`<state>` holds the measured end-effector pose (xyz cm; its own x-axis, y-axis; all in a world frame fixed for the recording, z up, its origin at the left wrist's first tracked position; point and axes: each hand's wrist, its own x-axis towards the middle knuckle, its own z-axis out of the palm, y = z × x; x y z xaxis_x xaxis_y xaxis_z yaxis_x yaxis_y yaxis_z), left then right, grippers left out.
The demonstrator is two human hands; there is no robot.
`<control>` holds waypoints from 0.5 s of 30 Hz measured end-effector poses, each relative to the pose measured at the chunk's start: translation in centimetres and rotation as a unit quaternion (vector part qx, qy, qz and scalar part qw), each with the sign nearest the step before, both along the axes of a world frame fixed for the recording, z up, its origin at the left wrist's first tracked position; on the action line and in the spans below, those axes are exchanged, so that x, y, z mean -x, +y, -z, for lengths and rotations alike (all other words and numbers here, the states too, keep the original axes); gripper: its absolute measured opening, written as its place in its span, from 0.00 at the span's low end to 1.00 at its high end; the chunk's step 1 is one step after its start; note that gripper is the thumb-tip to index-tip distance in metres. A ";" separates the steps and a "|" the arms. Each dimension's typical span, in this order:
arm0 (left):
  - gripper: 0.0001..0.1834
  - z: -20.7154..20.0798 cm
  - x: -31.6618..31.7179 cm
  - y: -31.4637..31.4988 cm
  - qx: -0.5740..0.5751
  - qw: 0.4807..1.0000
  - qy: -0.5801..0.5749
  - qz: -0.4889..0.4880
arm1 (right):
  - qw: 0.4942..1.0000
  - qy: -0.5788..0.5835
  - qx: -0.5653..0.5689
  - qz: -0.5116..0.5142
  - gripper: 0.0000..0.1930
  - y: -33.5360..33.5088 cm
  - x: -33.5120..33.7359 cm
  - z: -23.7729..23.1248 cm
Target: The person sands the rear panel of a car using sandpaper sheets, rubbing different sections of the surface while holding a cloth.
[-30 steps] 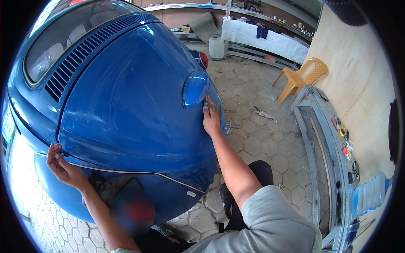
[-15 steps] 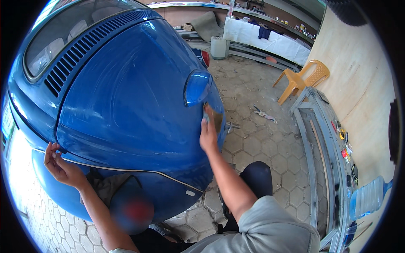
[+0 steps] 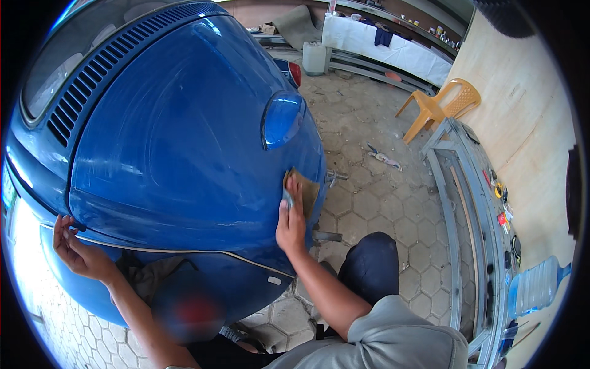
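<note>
Grey hexagonal paving point(image 3: 412, 230) in head view; orange-yellow plastic chair point(image 3: 441, 109) beyond grey metal frame point(image 3: 442, 200), clear blue plastic bottle point(image 3: 533, 290) at far right. Glossy, rounded blue car body point(image 3: 166, 135) fills left side. Right hand point(image 3: 292, 226) holds thin tan sheet point(image 3: 312, 194) against car body, below rounded blue housing point(image 3: 281, 123); small greyish piece point(image 3: 287, 198) by thumb, kind unclear. Left hand point(image 3: 83, 255) beside lower left corner of engine lid, fingers loosely bent; cannot tell whether it grips anything.
</note>
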<state>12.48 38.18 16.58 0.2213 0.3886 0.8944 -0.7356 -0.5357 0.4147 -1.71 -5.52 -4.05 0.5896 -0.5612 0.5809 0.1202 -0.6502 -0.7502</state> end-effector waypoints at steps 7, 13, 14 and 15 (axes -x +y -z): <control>0.17 0.4 -0.4 -0.6 -0.015 1.000 -0.006 0.007 | 0.981 0.091 -0.170 0.009 0.31 -13.6 -8.4 -3.6; 0.17 0.2 -0.6 -0.7 -0.009 1.000 0.001 0.004 | 0.990 0.045 -0.130 0.044 0.31 -9.1 -6.9 -1.7; 0.17 0.2 -0.4 0.1 -0.012 1.000 0.004 -0.004 | 0.996 0.009 -0.082 0.030 0.32 -5.5 -4.9 -0.7; 0.17 0.2 -0.4 0.4 -0.013 1.000 0.000 -0.005 | 0.998 0.001 -0.054 0.023 0.33 -2.6 -2.7 0.6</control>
